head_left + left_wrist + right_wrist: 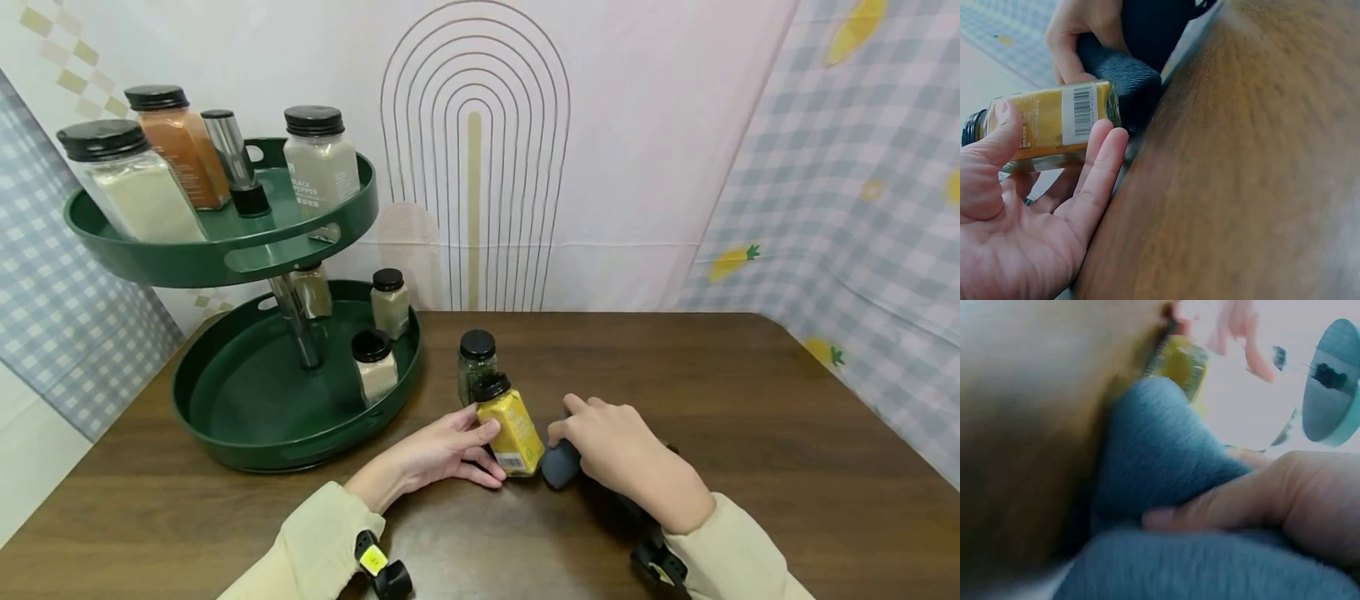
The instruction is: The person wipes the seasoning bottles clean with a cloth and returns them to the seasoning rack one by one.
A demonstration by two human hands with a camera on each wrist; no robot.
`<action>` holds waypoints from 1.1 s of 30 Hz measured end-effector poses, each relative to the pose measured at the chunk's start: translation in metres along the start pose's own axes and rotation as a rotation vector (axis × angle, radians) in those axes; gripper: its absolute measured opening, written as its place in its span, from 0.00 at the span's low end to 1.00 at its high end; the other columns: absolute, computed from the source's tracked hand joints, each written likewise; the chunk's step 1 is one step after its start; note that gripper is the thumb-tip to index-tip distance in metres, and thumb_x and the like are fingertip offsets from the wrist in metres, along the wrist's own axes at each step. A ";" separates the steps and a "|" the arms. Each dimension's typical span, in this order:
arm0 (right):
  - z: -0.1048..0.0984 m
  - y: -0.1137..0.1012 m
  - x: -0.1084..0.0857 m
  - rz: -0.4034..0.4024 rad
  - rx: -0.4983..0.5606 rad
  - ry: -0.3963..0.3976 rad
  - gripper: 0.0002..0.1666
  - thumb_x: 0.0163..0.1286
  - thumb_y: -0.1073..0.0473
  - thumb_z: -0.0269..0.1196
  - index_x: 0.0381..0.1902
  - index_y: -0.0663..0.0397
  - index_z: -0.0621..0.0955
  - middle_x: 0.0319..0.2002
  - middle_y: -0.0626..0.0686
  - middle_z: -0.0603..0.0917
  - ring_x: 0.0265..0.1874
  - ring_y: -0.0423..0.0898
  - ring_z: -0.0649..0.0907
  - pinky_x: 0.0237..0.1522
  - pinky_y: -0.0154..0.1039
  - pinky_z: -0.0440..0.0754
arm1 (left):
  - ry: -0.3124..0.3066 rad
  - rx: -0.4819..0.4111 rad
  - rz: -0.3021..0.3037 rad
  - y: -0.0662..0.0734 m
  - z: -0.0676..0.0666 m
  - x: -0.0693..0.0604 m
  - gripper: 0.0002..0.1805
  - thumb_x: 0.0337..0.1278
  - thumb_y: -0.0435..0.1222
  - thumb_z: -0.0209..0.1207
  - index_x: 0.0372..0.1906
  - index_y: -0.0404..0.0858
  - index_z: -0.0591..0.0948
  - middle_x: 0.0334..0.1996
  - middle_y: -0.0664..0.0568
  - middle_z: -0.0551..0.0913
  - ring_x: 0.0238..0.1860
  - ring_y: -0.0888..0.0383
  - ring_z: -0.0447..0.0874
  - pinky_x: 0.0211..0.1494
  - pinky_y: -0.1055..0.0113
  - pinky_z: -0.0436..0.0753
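Note:
My left hand (pixel 450 450) holds a spice jar (pixel 513 429) with a yellow label and black lid, thumb on one side and fingers on the other. The jar leans, its lid toward the left and its barcode side visible in the left wrist view. My right hand (pixel 611 446) grips a dark blue-grey cloth (pixel 561 464), bunched beside the jar's base; in the left wrist view the cloth (pixel 1125 72) appears to touch that base. The right wrist view shows my thumb pressed on the cloth (pixel 1160 450). Directly behind the yellow jar stands a green-filled jar (pixel 476 358) with a black lid.
A two-tier green rack stands at the left. Its upper tray (pixel 285 250) bears several large jars and a silver-and-black cylinder (pixel 236 162); small jars, one at the right rim (pixel 375 371), stand on its lower tray (pixel 247 417). Patterned cloth (pixel 637 167) hangs behind the wooden table (pixel 750 400).

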State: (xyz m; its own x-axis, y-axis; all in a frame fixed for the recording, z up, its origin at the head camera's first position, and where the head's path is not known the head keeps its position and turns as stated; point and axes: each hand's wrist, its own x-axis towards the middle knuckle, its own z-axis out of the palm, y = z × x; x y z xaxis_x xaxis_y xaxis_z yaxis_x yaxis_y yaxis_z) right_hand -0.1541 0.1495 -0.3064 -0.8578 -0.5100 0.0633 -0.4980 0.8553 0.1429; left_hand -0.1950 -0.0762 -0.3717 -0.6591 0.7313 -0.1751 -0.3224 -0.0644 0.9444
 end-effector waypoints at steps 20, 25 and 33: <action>-0.010 -0.016 0.006 -0.212 0.107 0.538 0.30 0.51 0.70 0.66 0.49 0.36 0.80 0.49 0.51 0.77 0.43 0.47 0.79 0.20 0.37 0.77 | -0.012 0.024 0.003 -0.001 0.001 0.001 0.27 0.70 0.39 0.45 0.70 0.40 0.55 0.43 0.45 0.76 0.33 0.57 0.81 0.49 0.54 0.81; -0.017 -0.015 0.002 -0.228 0.127 0.460 0.31 0.45 0.73 0.66 0.44 0.35 0.82 0.47 0.50 0.76 0.43 0.46 0.78 0.19 0.35 0.75 | -0.011 0.040 0.023 -0.002 0.004 0.001 0.26 0.69 0.40 0.46 0.68 0.40 0.57 0.38 0.48 0.78 0.31 0.59 0.80 0.46 0.56 0.82; -0.021 -0.013 -0.003 -0.257 0.188 0.324 0.30 0.44 0.74 0.64 0.39 0.34 0.82 0.46 0.47 0.75 0.42 0.44 0.76 0.23 0.36 0.76 | 0.011 0.010 0.005 -0.002 0.004 0.000 0.30 0.66 0.47 0.48 0.67 0.36 0.58 0.35 0.50 0.78 0.31 0.60 0.81 0.47 0.56 0.82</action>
State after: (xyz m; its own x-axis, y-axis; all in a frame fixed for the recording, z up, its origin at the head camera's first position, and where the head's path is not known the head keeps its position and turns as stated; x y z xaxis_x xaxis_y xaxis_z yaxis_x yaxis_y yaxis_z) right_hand -0.1421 0.1382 -0.2881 -0.6345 -0.6842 0.3595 -0.7294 0.6839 0.0143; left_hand -0.1915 -0.0737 -0.3725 -0.6684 0.7233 -0.1731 -0.3121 -0.0615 0.9480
